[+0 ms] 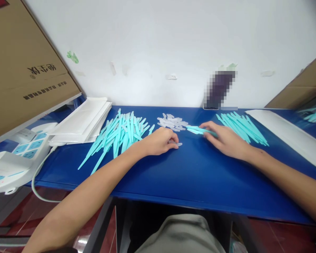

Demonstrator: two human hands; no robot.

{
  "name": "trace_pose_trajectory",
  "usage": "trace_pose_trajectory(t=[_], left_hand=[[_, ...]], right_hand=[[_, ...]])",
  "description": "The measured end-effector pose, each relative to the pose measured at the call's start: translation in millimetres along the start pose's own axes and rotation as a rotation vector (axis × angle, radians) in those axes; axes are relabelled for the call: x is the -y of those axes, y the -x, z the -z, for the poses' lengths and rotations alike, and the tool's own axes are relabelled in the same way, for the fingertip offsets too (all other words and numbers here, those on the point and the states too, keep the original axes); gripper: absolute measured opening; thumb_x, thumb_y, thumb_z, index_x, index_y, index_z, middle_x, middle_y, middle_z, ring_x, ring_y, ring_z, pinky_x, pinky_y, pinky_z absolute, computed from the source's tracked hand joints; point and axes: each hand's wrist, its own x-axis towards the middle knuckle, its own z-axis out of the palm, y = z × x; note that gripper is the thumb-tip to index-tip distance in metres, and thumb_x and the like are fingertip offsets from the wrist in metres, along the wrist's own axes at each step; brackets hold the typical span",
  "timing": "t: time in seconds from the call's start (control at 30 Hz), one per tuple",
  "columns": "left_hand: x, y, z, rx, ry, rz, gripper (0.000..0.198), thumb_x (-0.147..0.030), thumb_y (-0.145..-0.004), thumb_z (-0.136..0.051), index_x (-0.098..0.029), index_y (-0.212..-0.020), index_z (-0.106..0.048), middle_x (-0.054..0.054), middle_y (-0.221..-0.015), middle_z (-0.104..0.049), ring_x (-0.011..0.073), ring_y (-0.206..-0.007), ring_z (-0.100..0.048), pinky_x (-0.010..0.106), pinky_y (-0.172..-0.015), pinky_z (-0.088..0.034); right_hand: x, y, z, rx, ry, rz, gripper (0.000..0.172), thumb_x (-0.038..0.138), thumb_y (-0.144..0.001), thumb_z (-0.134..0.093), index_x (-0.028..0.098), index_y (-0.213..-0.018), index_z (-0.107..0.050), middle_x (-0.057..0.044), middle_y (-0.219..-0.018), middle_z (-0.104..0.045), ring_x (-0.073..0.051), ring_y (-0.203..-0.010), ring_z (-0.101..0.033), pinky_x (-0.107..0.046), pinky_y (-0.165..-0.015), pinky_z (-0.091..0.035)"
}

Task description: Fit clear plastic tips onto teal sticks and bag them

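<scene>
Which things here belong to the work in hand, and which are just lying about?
In hand: left hand touching a cap; right hand holding a stick; cap pile; left stick pile; right stick pile.
Lying about: white bags; power strip; cardboard boxes; phone.

Left hand (160,140) on clear cap (178,144), right hand (225,138) on teal stick (197,130)
</scene>
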Motion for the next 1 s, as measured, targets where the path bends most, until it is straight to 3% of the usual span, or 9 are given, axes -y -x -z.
trace_pose_trajectory(t=[0.17, 0.4, 0.8, 1.0], left_hand=[[0.3, 0.2, 0.8, 0.002, -0.045, -0.036, 0.013, -0.024, -0.096, -0.067, -0.017, -0.1, -0.077, 0.006, -0.094, -0.077, 0.017, -0.083, -0.07, 0.029, -0.073, -0.052], [1.3, 0.2, 0.5, -0.002, -0.06, -0.061, 0.015, -0.025, -0.098, -0.065, -0.017, -0.101, -0.077, 0.007, -0.095, -0.077, 0.0177, -0.083, -0.071, 0.03, -0.075, -0.053], [0.9, 0.2, -0.3, -0.005, -0.066, -0.064, 0.014, -0.023, -0.098, -0.064, -0.016, -0.101, -0.076, 0.006, -0.094, -0.076, 0.0171, -0.082, -0.069, 0.029, -0.075, -0.051], [2.1, 0.2, -1.0, -0.007, -0.065, -0.072, 0.015, -0.023, -0.098, -0.065, -0.015, -0.103, -0.076, 0.007, -0.094, -0.075, 0.0168, -0.081, -0.068, 0.028, -0.075, -0.05]], right_hand=[[-0.2, -2.4, -0.4, -0.046, -0.049, 0.065, 0.028, 0.044, -0.1, -0.05, 0.026, -0.113, -0.067, -0.008, -0.109, -0.077, -0.028, -0.091, -0.071, -0.041, -0.076, -0.055], [2.6, -2.1, 0.5, -0.064, -0.039, 0.069, 0.036, 0.046, -0.103, -0.044, 0.027, -0.114, -0.072, -0.007, -0.109, -0.078, -0.029, -0.096, -0.073, -0.043, -0.084, -0.056], [6.1, -2.4, 2.6, -0.067, -0.018, 0.038, 0.034, 0.043, -0.102, -0.043, 0.026, -0.105, -0.072, -0.008, -0.105, -0.077, -0.03, -0.095, -0.071, -0.045, -0.084, -0.054], [0.7, -3.0, 0.5, -0.041, -0.014, 0.106, 0.036, 0.04, -0.102, -0.045, 0.026, -0.11, -0.077, -0.008, -0.108, -0.078, -0.029, -0.096, -0.072, -0.044, -0.086, -0.055]])
